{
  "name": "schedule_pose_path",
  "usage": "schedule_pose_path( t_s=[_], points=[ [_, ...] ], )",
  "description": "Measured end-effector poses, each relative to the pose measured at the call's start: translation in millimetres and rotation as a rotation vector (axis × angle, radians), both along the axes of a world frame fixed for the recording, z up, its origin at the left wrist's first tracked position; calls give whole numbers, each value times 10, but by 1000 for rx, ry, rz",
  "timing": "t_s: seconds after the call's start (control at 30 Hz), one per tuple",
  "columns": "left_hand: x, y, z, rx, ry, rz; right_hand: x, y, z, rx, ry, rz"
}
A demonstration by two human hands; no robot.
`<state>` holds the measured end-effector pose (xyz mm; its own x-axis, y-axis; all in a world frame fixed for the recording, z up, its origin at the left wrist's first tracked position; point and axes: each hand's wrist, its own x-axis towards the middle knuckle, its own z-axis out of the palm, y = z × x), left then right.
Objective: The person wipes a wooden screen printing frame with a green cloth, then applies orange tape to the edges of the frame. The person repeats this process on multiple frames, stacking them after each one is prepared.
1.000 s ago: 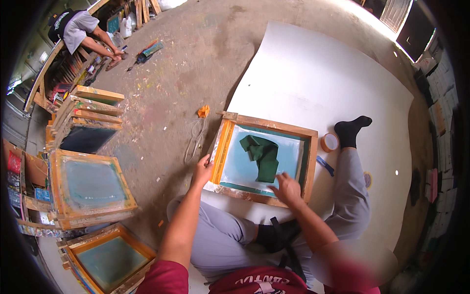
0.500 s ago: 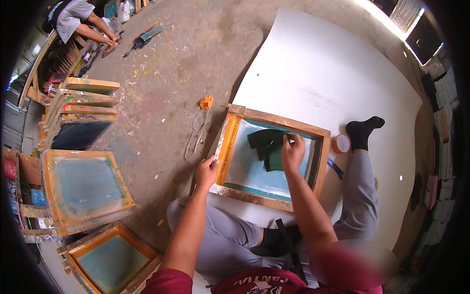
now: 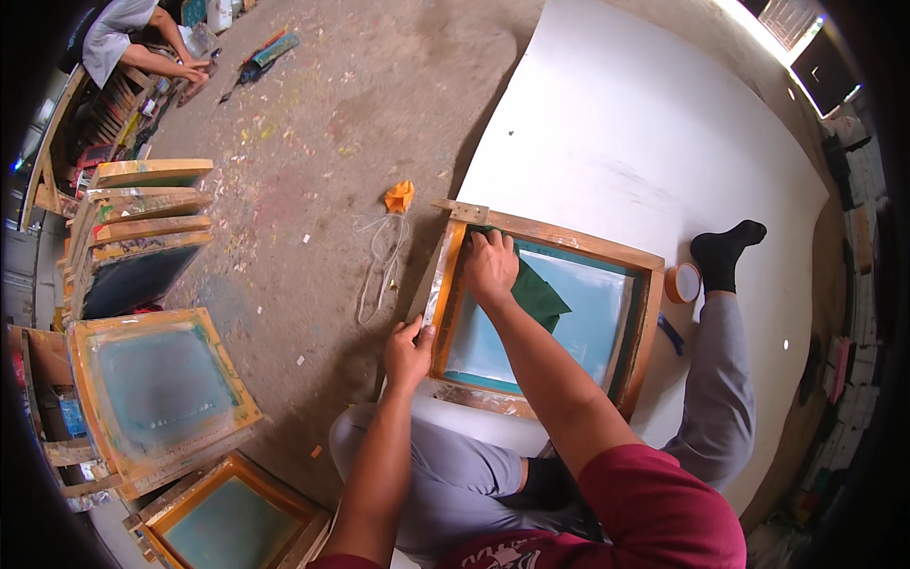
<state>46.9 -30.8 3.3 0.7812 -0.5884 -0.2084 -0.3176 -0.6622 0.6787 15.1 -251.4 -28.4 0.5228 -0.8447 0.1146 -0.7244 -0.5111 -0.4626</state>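
Note:
A wooden screen-printing frame (image 3: 575, 243) with a pale blue mesh (image 3: 595, 332) lies in front of me on a white sheet. My left hand (image 3: 408, 356) has its fingers closed round the frame's left side, near the lower corner. Inside the frame, at its upper left corner, my right hand (image 3: 491, 267) is closed on a dark green cloth (image 3: 538, 296) and presses it against the mesh. Part of the cloth spreads out to the right of the hand. My fingertips there are partly hidden by the back of the hand.
A tape roll (image 3: 682, 283) and a dark blue tool (image 3: 670, 334) lie right of the frame, near my black-socked foot (image 3: 728, 254). An orange crumpled piece (image 3: 399, 196) and string (image 3: 379, 270) lie on the floor. More screen frames (image 3: 156, 403) stand left. Another person (image 3: 128, 43) sits far left.
My right hand has moved left and up across the mesh, taking the green cloth from the middle right to the upper left corner. My left hand still grips the frame's left side.

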Motion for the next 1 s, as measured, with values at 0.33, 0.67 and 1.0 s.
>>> schedule_pose_path(
  t_s=[0.33,0.67,1.0],
  points=[
    [29,-3,16,9,32,5,-350,250,-41,-115,-23,361],
    [83,121,-294,-45,-185,-46,-909,1097,133,114,52,819],
    [124,152,-307,-132,-47,-18,-1154,644,209,-40,294,815]
  ],
)
